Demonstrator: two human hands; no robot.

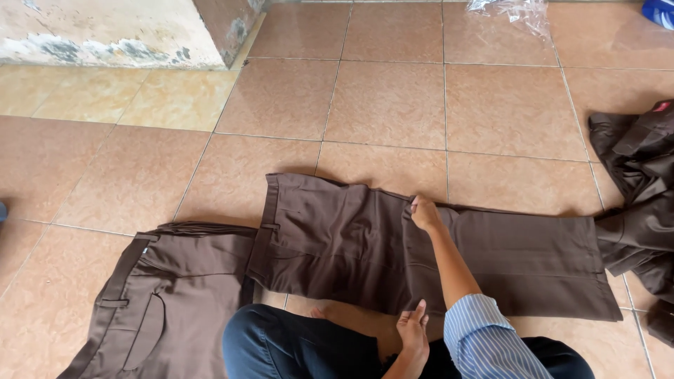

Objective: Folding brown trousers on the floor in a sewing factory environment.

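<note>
Two brown trousers [365, 245] lie on tan floor tiles [393, 98]; right hand [425, 213] pinches their far edge, left hand [413, 330] rests open at six o'clock; dark clothes [639, 189] at three o'clock are cut off.

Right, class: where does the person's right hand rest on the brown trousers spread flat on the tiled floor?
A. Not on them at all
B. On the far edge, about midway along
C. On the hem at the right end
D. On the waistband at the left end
B: the right hand presses on the far edge of the brown trousers, roughly midway between waistband and hem.
</note>
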